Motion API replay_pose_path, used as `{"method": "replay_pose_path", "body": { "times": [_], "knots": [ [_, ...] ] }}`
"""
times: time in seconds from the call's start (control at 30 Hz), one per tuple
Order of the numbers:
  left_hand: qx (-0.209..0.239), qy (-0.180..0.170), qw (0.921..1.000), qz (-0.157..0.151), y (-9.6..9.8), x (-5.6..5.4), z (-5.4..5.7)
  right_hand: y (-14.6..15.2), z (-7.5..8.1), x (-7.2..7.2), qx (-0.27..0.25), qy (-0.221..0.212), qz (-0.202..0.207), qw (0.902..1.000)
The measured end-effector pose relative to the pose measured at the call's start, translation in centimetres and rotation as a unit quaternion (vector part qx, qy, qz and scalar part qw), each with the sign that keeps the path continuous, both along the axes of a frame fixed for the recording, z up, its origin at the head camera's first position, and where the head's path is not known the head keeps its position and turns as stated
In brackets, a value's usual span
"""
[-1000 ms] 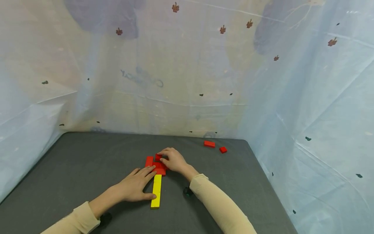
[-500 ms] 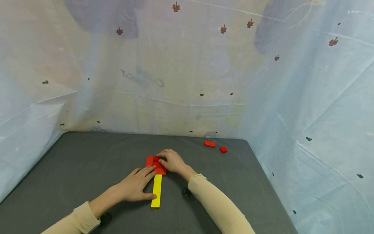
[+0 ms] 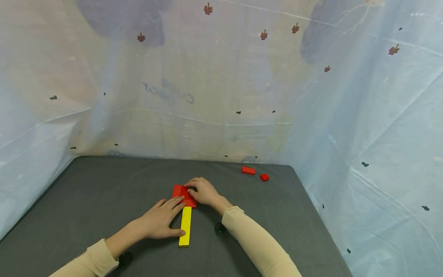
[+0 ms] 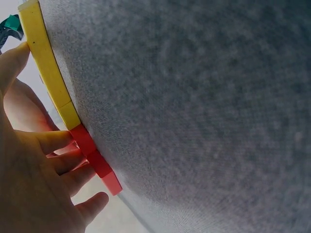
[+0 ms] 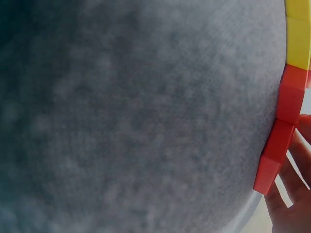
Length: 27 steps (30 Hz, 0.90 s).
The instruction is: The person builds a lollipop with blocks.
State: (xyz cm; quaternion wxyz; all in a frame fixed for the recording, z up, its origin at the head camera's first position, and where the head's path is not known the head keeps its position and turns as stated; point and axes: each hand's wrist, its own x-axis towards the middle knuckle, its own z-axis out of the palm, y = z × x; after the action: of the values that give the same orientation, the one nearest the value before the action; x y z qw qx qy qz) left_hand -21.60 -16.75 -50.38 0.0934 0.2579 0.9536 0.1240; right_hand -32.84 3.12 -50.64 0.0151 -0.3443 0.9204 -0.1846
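Several red wooden blocks [image 3: 177,189] lie fitted together on the dark table, with a yellow strip of blocks [image 3: 185,225] running from them toward the person. The left hand [image 3: 160,221] is spread flat from the left side. Its fingertips touch the red blocks and its thumb touches the yellow strip. From the right, the right hand [image 3: 205,192] pinches a red block at the far end of the group between thumb and fingers, partly covering it. In the right wrist view, fingers [image 5: 294,182] lie against the outer side of a red block [image 5: 279,143].
On the far right of the table [image 3: 114,192] lie a loose oblong red block [image 3: 248,170] and a small red block [image 3: 264,177]. Pale patterned plastic sheeting [image 3: 194,96] hangs behind the table and along its sides.
The right hand has brought its red block down and left against the other red blocks, closing the gap seen earlier. The left hand stays where it was.
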Motion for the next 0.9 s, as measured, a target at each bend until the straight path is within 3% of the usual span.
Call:
{"method": "replay_pose_path", "body": {
  "times": [0.43, 0.7, 0.9],
  "knots": [
    [0.013, 0.005, 0.9999, -0.008, 0.0, 0.1, 0.2, 1.4, 0.9, 0.3, -0.035, -0.019, 0.000, 0.9992],
    [0.005, -0.002, 1.0000, 0.001, 0.0, -0.2, 0.0, 5.0, 2.2, 0.4, -0.089, -0.033, -0.004, 0.9955],
    [0.006, -0.003, 1.0000, 0.002, 0.0, -0.1, 0.1, 8.6, 2.5, 0.0, -0.116, -0.015, -0.029, 0.9928]
  ]
}}
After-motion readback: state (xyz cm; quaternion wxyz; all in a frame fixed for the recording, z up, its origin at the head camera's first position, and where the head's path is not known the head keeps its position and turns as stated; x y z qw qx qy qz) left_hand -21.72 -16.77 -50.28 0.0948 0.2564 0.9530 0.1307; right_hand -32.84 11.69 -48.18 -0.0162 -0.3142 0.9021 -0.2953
